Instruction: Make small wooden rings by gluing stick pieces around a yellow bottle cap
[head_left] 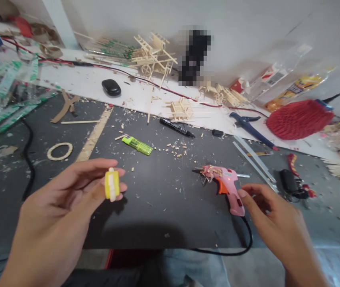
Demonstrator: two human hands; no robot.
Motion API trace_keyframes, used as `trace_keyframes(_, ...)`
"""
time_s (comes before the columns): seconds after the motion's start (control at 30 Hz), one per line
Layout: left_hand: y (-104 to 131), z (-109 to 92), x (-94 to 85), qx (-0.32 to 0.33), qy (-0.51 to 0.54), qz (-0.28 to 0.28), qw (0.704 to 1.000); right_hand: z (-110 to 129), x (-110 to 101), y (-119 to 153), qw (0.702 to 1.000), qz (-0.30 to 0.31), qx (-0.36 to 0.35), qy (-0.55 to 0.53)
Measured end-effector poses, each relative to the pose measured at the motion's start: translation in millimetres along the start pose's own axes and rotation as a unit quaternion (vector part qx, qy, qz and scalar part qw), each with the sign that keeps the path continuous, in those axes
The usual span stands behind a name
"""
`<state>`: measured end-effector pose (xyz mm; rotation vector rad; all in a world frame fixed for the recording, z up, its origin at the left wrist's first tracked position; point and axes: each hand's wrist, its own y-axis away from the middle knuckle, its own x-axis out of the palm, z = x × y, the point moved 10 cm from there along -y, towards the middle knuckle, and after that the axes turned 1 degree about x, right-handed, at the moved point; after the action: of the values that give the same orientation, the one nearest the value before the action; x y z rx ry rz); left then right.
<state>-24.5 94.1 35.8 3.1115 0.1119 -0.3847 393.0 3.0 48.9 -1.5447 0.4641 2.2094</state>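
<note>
Between the thumb and fingers of my left hand [65, 211] is a small yellow block with a white strip down its middle [112, 185], held above the dark table. A pink hot glue gun [225, 179] with an orange trigger rests on the table, its nozzle pointing left and a glue stick showing at its back. My right hand [274, 219] is at the rear of the glue gun's handle, fingers loosely curled and apart from the thumb. Whether the thumb tip touches the handle I cannot tell. The gun's black cord loops below it toward the table's front edge.
A green lighter [137, 145], a black marker [177, 127] and a pale ring [59, 151] lie ahead. Farther back are stick models [154, 56], a black mouse-shaped object [111, 87] and blue-handled pliers [253, 129]. Clear glue sticks [255, 159] lie right; wood bits are scattered.
</note>
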Motion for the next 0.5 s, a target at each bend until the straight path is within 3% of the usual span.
trace_keyframes(0.13,0.6,18.8,8.6,-0.074,0.047,0.031,0.996,-5.4,25.2,0.3,0.996,0.069,0.052,-0.034)
trace_keyframes(0.23,5.7,16.7,29.3,-0.078,0.036,0.088,0.992,-7.1,31.2,3.4,0.982,0.056,0.097,-0.152)
trace_keyframes(0.3,10.5,14.3,42.2,-0.073,0.05,0.12,0.989,-11.1,30.7,7.9,0.954,0.027,0.127,-0.269)
trace_keyframes(0.37,15.2,14.8,51.8,-0.073,0.06,0.144,0.985,-13.6,33.9,13.6,0.907,0.022,0.149,-0.394)
trace_keyframes(0.43,18.8,17.3,58.3,-0.075,0.066,0.162,0.982,-12.1,38.4,17.6,0.862,0.039,0.156,-0.481)
trace_keyframes(0.5,21.0,20.4,62.3,-0.079,0.064,0.174,0.98,-3.7,44.3,17.0,0.843,0.086,0.136,-0.514)
